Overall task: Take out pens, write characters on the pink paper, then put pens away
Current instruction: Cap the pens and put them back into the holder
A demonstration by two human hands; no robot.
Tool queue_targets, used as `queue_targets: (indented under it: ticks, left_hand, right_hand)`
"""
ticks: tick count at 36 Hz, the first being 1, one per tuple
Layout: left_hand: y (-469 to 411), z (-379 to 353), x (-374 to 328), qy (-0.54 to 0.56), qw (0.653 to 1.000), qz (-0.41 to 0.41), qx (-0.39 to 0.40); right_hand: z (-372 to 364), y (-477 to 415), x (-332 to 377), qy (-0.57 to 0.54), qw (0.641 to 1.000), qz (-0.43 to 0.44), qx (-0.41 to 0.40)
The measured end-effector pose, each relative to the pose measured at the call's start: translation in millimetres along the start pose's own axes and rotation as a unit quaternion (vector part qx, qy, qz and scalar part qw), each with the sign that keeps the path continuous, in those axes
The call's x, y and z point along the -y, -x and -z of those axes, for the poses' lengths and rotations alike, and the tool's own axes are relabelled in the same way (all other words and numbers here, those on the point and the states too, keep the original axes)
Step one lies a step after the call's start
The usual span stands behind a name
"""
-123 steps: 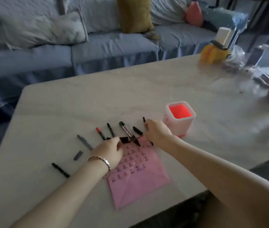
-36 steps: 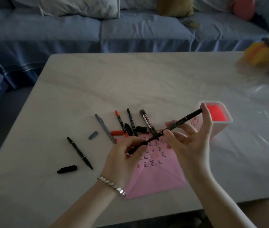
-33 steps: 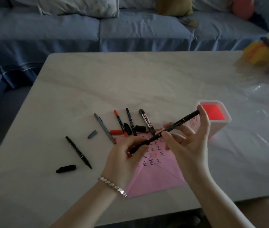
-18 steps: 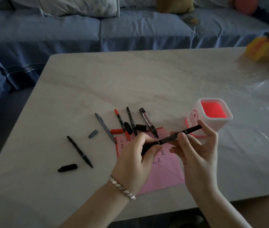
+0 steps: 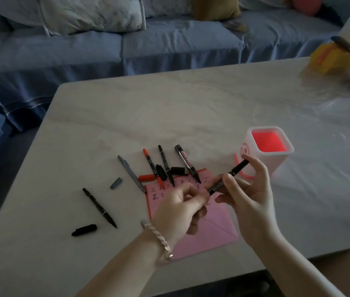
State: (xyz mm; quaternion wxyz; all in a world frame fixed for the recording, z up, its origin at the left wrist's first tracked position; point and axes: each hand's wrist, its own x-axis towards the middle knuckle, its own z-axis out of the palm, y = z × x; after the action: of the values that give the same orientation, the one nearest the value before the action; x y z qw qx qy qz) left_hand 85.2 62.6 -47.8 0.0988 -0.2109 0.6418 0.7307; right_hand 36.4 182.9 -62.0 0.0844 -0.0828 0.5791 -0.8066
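Note:
A black pen (image 5: 227, 178) is held slanted above the pink paper (image 5: 210, 230), which carries rows of written characters. My right hand (image 5: 248, 198) pinches the pen's middle. My left hand (image 5: 180, 209) grips its lower end, fingers curled round it; whether a cap is there is hidden. The white pen holder (image 5: 281, 159) with a red inside stands just behind my right hand. Several uncapped pens lie fanned along the paper's far edge: a grey pen (image 5: 131, 173), a red pen (image 5: 152, 168), a thin black pen (image 5: 165, 165) and a whiteboard marker (image 5: 187, 162).
Another black pen (image 5: 99, 207) and its cap (image 5: 84, 230) lie at the left, a grey cap (image 5: 116, 183) nearby, red and black caps among the fanned pens. A yellow object (image 5: 330, 58) stands at the far right. A blue sofa (image 5: 127, 46) runs behind the table.
Both hands picked the black pen up from the table and now hold it over the paper. In the last second they lowered it slightly, and my left hand closed tighter on its lower end.

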Motion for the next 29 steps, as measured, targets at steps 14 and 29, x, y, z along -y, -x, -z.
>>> queue_targets:
  ticks: [14,29]
  left_hand:
    - [-37,-18,9,-0.358,0.909,-0.212,-0.019]
    - [-44,31,16,-0.476,0.854,-0.188,-0.092]
  right_hand:
    - [42,-13,13,0.092,0.991,0.034,-0.092]
    - [97,-71,15,0.496,0.836,0.163,-0.166]
